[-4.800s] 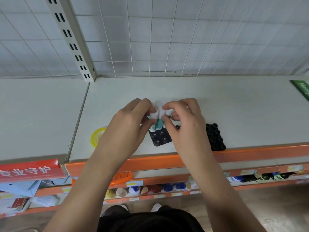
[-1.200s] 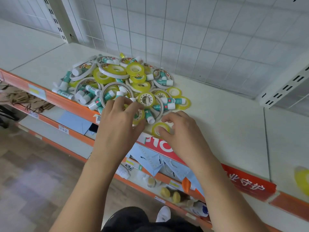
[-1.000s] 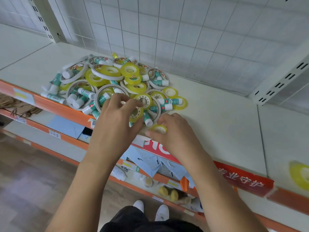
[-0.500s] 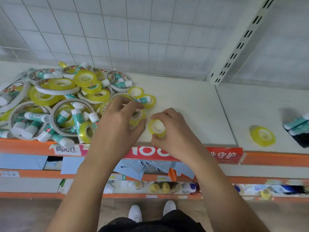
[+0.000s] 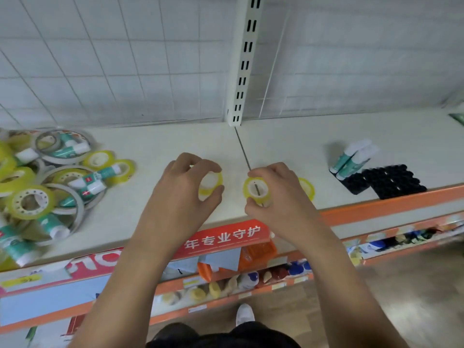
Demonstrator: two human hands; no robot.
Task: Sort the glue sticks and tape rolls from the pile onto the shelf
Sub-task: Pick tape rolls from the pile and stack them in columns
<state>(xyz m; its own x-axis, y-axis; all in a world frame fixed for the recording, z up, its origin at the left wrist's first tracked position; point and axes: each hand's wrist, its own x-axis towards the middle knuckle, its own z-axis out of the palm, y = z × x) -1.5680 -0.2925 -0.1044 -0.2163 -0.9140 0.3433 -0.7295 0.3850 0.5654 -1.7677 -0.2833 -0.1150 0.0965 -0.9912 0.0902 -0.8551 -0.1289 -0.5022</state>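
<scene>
Yellow glossy tape roll [image 5: 212, 182] in L hand [image 5: 183, 194] pinch, twin roll [image 5: 256, 189] in R hand [image 5: 281, 197] pinch; both hands over smooth shelf [image 5: 175, 146].

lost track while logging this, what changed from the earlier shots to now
Both hands left the pile and moved right, each taking a tape roll with it. The left hand now pinches a small roll. The right hand holds a second roll, close to the lone roll on the next shelf section. The pile, the lone roll and the glue sticks on the mat stayed put.
</scene>
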